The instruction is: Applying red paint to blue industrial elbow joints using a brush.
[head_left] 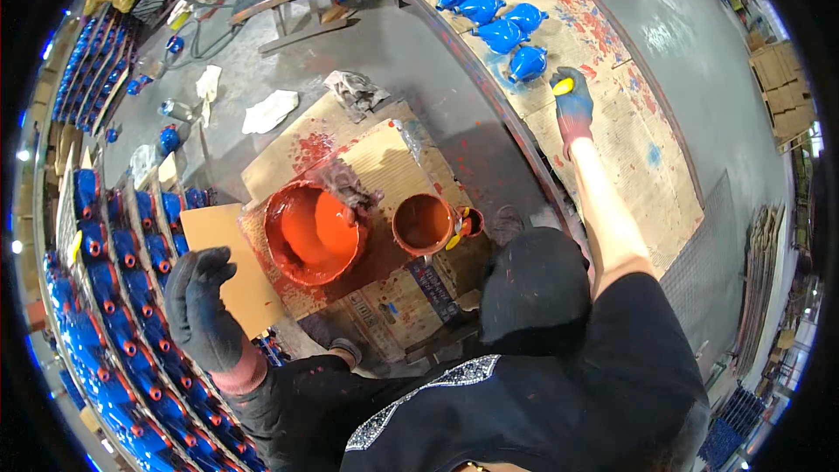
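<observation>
My right hand (573, 109), in a dark glove stained blue with a reddish cuff, reaches over the cardboard-covered bench (612, 140). Its fingers are closed around a small yellow thing (564, 86), perhaps a handle; the rest is hidden. Just beyond it lie several glossy blue bulbous parts (528, 63). My left hand (205, 306), also in a dark glove, is raised with its fingers stretched out, holding nothing. It is beside a plain cardboard sheet (229, 253), near the racks of blue parts.
A large bucket of red paint (315, 232) and a smaller pot (423, 224) stand on stained cardboard before me. Beside the pot is a small red container (472, 221) with yellow-handled things. Tiered racks (131, 315) of blue parts with red-rimmed openings fill the left. Rags (271, 111) lie on the floor.
</observation>
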Motion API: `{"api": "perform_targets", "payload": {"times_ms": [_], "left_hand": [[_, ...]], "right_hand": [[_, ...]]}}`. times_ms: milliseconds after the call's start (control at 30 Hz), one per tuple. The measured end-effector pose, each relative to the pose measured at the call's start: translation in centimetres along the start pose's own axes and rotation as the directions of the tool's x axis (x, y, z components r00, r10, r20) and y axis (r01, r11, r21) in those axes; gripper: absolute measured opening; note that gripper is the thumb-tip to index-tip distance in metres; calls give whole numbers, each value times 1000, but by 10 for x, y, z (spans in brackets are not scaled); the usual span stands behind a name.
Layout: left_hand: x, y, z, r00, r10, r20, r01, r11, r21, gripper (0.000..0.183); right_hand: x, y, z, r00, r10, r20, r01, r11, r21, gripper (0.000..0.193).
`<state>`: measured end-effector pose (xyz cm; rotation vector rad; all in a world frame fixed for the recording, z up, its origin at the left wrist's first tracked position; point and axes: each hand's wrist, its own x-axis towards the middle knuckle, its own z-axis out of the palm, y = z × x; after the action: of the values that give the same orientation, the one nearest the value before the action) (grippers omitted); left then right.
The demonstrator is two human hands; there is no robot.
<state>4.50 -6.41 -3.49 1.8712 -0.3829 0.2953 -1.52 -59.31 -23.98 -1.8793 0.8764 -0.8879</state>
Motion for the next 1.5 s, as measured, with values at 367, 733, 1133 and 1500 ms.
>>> {"api": "perform_targets", "payload": {"times_ms": [367,733,1133,1500], "left_hand": [[28,-37,19,995,-14,94,17,999,-37,37],[11,-22,27,997,-49,54,42,991,125,27],[-37,22,3,986,-156,57,165,950,-266,26],[-62,53,28,839,206,504,4,923,-384,73]], "right_hand": [[47,82,116,876,423,-233,-479,824,-302,30],[23,108,61,954,268,-133,-297,908,-296,23],[-58,-45,-71,972,-5,235,41,988,-150,15],[-182,-339,-86,550,-605,576,611,762,216,23]]}}
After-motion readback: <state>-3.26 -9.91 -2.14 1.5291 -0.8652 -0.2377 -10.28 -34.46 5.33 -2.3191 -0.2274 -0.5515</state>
